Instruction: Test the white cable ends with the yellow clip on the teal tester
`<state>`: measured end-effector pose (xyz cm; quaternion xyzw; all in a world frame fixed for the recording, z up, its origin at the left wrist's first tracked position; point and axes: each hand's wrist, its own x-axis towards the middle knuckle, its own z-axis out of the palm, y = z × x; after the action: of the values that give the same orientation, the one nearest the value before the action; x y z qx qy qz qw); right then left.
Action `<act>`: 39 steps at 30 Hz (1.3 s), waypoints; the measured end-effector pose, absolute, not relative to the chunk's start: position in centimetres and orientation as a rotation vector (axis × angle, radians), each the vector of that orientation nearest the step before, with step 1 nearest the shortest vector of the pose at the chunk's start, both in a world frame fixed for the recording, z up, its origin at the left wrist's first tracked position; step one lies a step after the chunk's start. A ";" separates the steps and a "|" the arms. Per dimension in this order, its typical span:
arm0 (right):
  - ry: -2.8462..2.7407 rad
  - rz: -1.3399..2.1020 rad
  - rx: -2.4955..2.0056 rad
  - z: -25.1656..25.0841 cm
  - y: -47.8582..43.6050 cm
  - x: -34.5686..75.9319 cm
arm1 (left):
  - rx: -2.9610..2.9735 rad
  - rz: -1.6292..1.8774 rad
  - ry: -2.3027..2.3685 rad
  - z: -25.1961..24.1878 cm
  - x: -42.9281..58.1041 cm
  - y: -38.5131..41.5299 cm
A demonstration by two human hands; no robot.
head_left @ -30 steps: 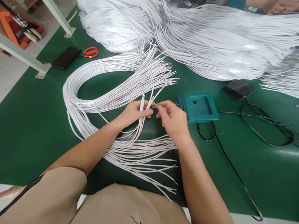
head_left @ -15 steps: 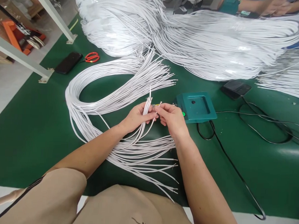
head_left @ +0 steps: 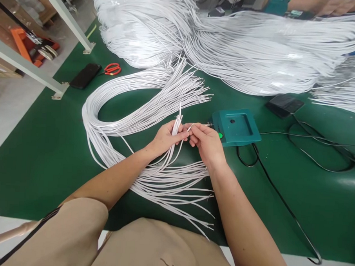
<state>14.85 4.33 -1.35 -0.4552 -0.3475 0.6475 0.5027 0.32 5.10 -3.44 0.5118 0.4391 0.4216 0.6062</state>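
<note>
My left hand [head_left: 167, 139] is closed around a small bunch of white cables [head_left: 175, 127], whose cut ends stick up above the thumb. One cable [head_left: 179, 147] bends away from that bunch, and its tip is pinched by the fingers of my right hand [head_left: 205, 139]. Both hands almost meet at the fingertips. Just right of the right hand stands a teal machine [head_left: 235, 127] with a lit green button [head_left: 220, 135] and a short metal tip pointing at the fingers. Below the hands, more loose cable ends [head_left: 175, 180] fan out over the green table [head_left: 279, 216].
A looped cable bundle [head_left: 92, 109] lies to the left, with red-handled scissors [head_left: 112, 69] and a black phone [head_left: 86, 76] behind it. Large cable heaps [head_left: 257, 54] fill the back. A black pedal-like box [head_left: 284, 105] and black cords [head_left: 276, 196] lie right. Another person's hands [head_left: 333, 6] show at the top.
The right fingers now pinch the single cable's end closer to the tip, and the yellowish bit seen between the hands is no longer visible. The whole view has shifted slightly.
</note>
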 end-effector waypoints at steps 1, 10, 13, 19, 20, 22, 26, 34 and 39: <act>-0.777 1.624 -1.069 -1.2 4.3 14.8 | 1.168 0.989 1.007 -3.5 0.3 5.1; -0.664 1.721 -1.066 -0.9 4.7 14.8 | 1.249 0.961 1.004 -3.5 0.5 5.0; -0.713 1.678 -1.143 -0.8 4.7 14.7 | 1.277 0.951 1.019 -3.6 0.5 5.0; -0.689 1.793 -1.007 -1.1 4.4 15.1 | 1.242 0.963 0.974 -3.8 0.4 5.0; -0.683 1.806 -0.987 -1.1 4.4 15.2 | 1.238 0.972 0.973 -3.7 0.4 5.0; -0.673 1.797 -0.983 -1.2 4.3 15.2 | 1.236 0.996 0.966 -3.7 0.3 5.0; -0.684 1.672 -1.027 -1.1 4.1 14.9 | 1.275 1.031 0.950 -3.5 0.1 5.0; -0.767 1.631 -1.022 -1.1 4.0 14.7 | 1.302 0.984 0.925 -3.7 -0.1 5.1; -0.932 1.377 -1.208 -1.3 4.2 14.8 | 1.296 0.947 0.898 -3.8 -0.3 5.3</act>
<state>14.75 4.25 -1.32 -0.5031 -0.3881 0.5736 0.5170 -0.29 5.34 -3.81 0.5606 0.3884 0.4093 0.6061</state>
